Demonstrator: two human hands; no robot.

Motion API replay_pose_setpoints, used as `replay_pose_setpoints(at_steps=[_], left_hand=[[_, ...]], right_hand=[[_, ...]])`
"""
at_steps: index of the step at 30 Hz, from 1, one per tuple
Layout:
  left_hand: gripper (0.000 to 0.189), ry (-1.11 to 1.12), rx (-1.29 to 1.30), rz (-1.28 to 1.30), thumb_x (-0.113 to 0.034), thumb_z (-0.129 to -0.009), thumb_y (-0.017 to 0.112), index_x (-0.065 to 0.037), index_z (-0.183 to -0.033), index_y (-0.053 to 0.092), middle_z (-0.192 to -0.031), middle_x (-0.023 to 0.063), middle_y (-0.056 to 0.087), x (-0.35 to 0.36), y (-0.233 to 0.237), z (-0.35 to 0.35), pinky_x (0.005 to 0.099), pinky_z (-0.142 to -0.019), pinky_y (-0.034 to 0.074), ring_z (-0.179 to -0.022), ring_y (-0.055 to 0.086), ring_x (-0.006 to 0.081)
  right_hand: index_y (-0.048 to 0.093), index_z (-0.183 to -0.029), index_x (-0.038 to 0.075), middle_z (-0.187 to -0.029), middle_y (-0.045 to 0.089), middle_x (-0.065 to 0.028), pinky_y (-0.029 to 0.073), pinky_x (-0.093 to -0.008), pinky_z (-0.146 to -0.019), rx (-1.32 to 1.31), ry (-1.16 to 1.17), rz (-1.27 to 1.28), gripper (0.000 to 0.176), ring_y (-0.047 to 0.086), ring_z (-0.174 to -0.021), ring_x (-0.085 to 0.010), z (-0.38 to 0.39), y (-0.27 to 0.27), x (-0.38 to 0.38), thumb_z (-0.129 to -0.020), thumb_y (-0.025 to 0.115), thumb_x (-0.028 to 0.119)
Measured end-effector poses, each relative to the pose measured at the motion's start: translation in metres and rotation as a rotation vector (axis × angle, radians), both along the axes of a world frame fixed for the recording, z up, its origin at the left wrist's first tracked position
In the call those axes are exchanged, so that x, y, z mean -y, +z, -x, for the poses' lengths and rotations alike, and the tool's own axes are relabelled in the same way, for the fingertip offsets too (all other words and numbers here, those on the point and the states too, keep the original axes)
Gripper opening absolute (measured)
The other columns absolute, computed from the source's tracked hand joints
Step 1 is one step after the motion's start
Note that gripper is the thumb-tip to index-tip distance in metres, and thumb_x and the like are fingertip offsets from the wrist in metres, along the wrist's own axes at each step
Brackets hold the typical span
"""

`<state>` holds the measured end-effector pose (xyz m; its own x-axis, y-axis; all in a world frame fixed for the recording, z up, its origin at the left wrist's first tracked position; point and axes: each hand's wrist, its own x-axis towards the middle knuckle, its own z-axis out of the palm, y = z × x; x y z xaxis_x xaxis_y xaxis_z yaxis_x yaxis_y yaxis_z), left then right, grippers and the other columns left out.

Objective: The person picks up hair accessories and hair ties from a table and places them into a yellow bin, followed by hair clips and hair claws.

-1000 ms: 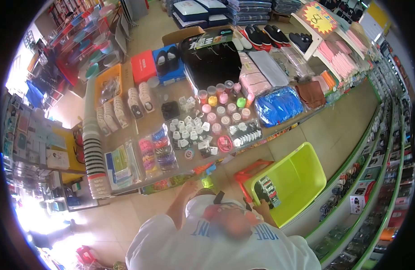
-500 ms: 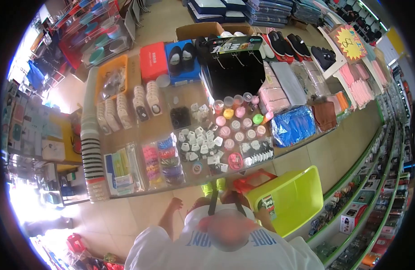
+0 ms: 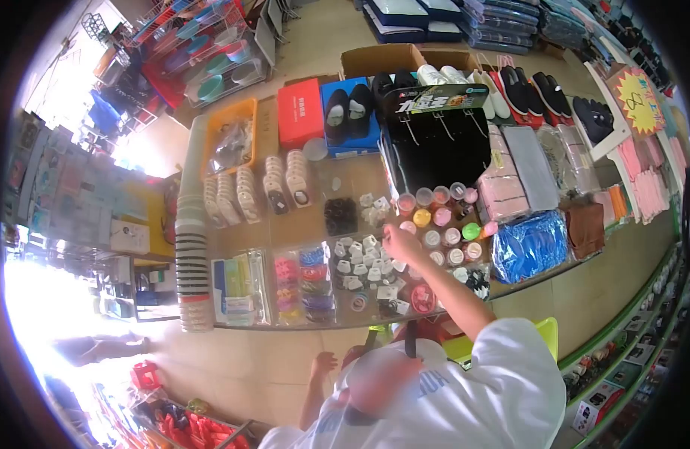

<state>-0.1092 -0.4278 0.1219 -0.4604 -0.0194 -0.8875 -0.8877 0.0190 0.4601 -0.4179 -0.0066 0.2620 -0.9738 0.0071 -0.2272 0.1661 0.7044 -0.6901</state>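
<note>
My right hand (image 3: 402, 244) reaches over the table among small white tagged pieces (image 3: 362, 254) and small lidded tubs (image 3: 432, 239). Its fingers are bent downward and together; whatever is under them is hidden. A black clump of hair ties (image 3: 340, 215) lies just to the left of it, and a round pink container (image 3: 423, 298) sits nearer the front edge. My left hand (image 3: 325, 363) hangs low in front of the table, holding nothing, its fingers loosely apart. The yellow-green basket (image 3: 547, 340) shows only partly, behind my right arm and shoulder.
Stacked cups (image 3: 191, 251) line the table's left end. Bagged colored bands (image 3: 313, 288), a blue plastic-wrapped pack (image 3: 530, 245) and a black display board (image 3: 438, 150) cover much of the tabletop. Shelves (image 3: 622, 374) run along the right. A red-filled bin (image 3: 188, 426) stands low left.
My right hand has risen from beside the basket and stretched out over the tabletop goods. My left hand stays low. The view has shifted, so the table sits farther right.
</note>
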Motion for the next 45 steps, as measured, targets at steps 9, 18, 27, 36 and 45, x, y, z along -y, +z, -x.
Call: replay_pose_setpoints(at_steps=[9, 18, 27, 36, 45], left_hand=[[0.024, 0.186, 0.042, 0.073, -0.021, -0.096, 0.055, -0.004, -0.110, 0.065, -0.094, 0.0126, 0.070, -0.014, 0.028, -0.124, 0.0322, -0.070, 0.053, -0.084, 0.066, 0.0182], [0.030, -0.359, -0.284, 0.400, -0.023, -0.096, 0.055, 0.001, -0.107, 0.069, -0.096, 0.0124, 0.071, -0.032, 0.004, -0.116, 0.0319, -0.076, 0.053, -0.088, 0.065, 0.0178], [0.032, -0.568, -0.240, 0.351, -0.010, -0.070, 0.074, -0.005, -0.101, 0.069, -0.096, 0.0144, 0.067, 0.016, 0.055, 0.015, 0.0419, -0.078, 0.053, -0.088, 0.065, 0.0325], [0.018, -0.978, -0.789, 0.560, -0.018, -0.090, 0.057, -0.001, -0.096, 0.062, -0.086, 0.0173, 0.065, -0.114, 0.182, 0.246, 0.0423, -0.071, 0.050, -0.080, 0.065, 0.0332], [0.035, -1.073, -1.183, 0.533, -0.018, -0.085, 0.063, -0.004, -0.115, 0.053, -0.116, 0.0206, 0.056, -0.278, 0.108, 0.430, 0.0460, -0.082, 0.052, -0.103, 0.060, 0.0410]], right_hand=[[0.053, -0.113, 0.003, -0.086, 0.068, -0.0236, 0.052, -0.0524, -0.069, -0.017, 0.102, -0.298, 0.026, 0.067, -0.082, -0.0412, 0.098, -0.055, 0.018, -0.087, 0.051, 0.007], [0.061, -0.090, 0.001, -0.086, 0.067, -0.0223, 0.053, -0.0499, -0.071, -0.100, 0.153, -0.318, 0.013, 0.067, -0.083, -0.0397, 0.094, -0.036, 0.016, -0.087, 0.051, 0.010], [0.057, -0.082, 0.007, -0.099, 0.059, -0.0167, 0.049, -0.0450, -0.071, -0.483, -0.082, -0.057, 0.014, 0.059, -0.091, -0.0355, 0.017, 0.050, -0.004, -0.078, 0.070, 0.010], [0.057, -0.079, 0.002, -0.076, 0.064, -0.0134, 0.050, -0.0397, -0.062, -0.301, -0.109, 0.320, 0.015, 0.065, -0.070, -0.0312, -0.099, 0.067, -0.032, -0.076, 0.071, 0.006], [0.057, -0.086, 0.003, -0.076, 0.061, -0.0132, 0.048, -0.0366, -0.059, -0.228, -0.441, 0.140, 0.016, 0.061, -0.067, -0.0269, -0.214, 0.071, -0.054, -0.083, 0.070, 0.011]])
